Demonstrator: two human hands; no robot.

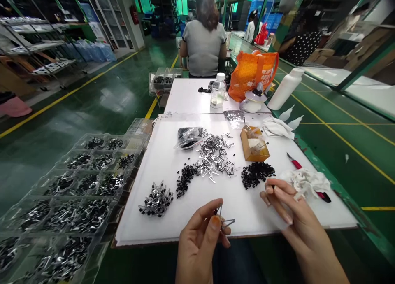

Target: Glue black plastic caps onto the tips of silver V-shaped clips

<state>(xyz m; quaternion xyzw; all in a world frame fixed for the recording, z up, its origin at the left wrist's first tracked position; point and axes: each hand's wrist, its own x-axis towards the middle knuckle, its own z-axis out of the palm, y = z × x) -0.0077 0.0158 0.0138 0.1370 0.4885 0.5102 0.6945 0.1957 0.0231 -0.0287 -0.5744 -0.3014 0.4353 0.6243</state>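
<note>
My left hand (205, 234) pinches a small V-shaped metal clip (227, 223) between thumb and fingers, near the front edge of the white work surface (173, 230). To its right, my right hand (290, 206) has thumb and forefinger closed on a tiny black piece (273, 187); something pale and translucent shows by its lower fingers. Just behind that hand lies a pile of black pieces (257, 173). A second black pile (185, 179) curves beside loose metal clips (214, 152). Clips with black ends (156, 199) are heaped at the left.
Divided clear trays (89, 181) of parts stand left of the table. A zip bag (189, 138), a yellow box (254, 146), a red-handled cutting tool (294, 161) and crumpled white cloth (310, 181) lie on top. Farther back are a bottle (218, 92), an orange bag (249, 76) and a seated person (203, 45).
</note>
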